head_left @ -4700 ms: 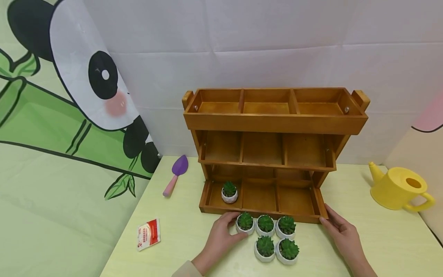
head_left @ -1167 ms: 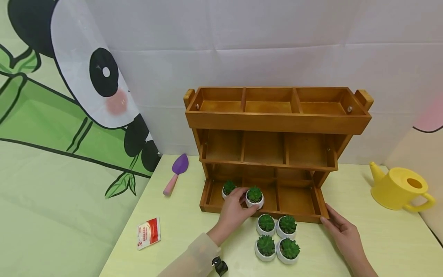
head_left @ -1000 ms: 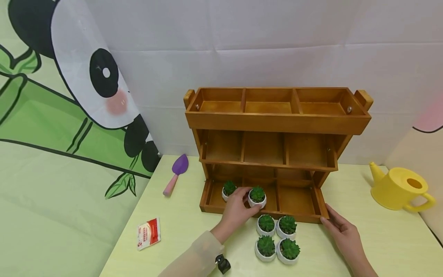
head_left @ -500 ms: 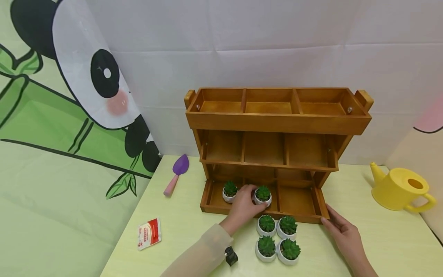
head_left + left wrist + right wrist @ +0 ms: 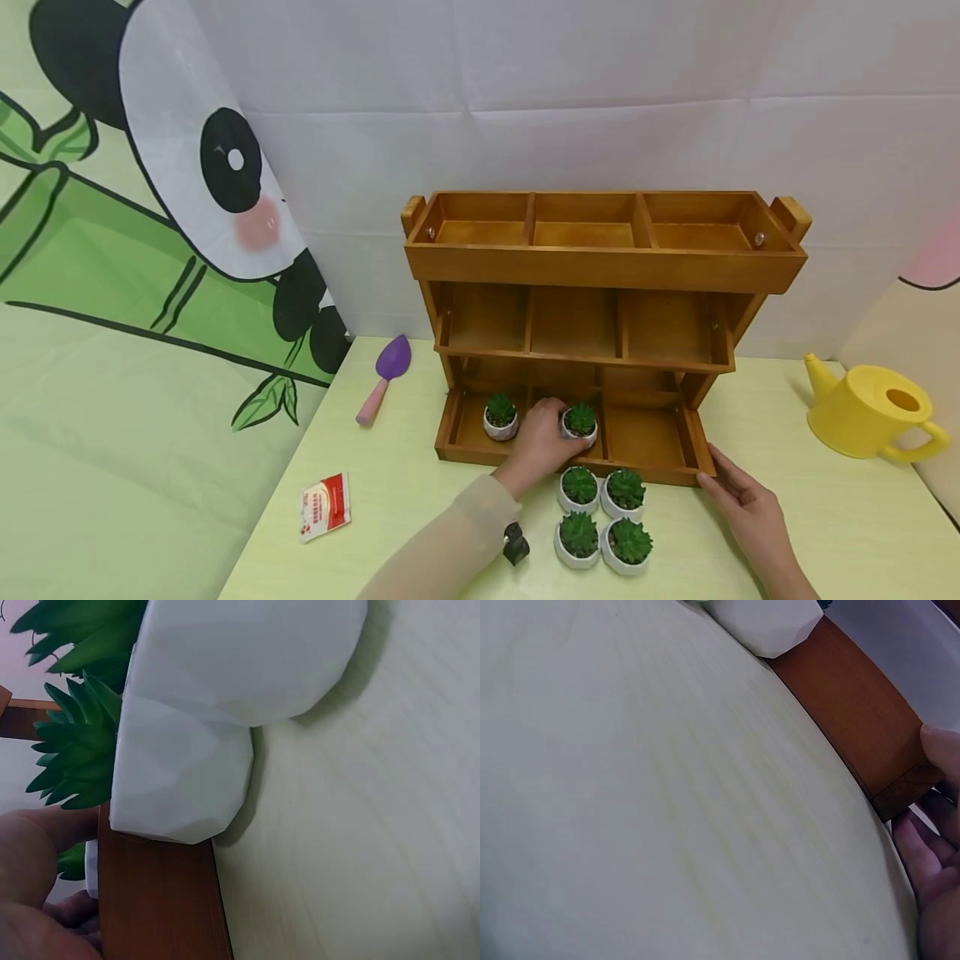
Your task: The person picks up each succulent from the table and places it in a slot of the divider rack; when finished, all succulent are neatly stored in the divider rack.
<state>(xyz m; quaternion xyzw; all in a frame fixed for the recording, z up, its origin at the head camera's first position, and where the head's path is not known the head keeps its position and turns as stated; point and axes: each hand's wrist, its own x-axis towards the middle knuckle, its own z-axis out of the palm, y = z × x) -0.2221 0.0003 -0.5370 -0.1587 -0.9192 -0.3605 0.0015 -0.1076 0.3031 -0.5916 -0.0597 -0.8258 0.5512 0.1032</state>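
My left hand (image 5: 538, 440) pinches a small potted succulent (image 5: 580, 421) inside the bottom tier's middle compartment of a three-tier wooden planter shelf (image 5: 607, 265). In the left wrist view that pot is mostly hidden behind the tray's front board. Another potted succulent (image 5: 500, 417) stands in the left compartment of the same tier. At the tier's front right corner, my right hand (image 5: 752, 512) grips the wood, thumb at the front edge and fingers along the side. Several more potted succulents (image 5: 579, 535) stand grouped on the table before the shelf.
A purple trowel with a pink handle (image 5: 384, 379) lies left of the shelf. Nearer the front left is a red and white packet (image 5: 326, 507). On the right stands a yellow watering can (image 5: 870, 411). A white cloth backdrop (image 5: 600, 100) hangs behind.
My left hand has moved one potted succulent from the front group on the table over the tray's front edge, then rightward and down into the middle compartment. My right hand has stayed at the corner.
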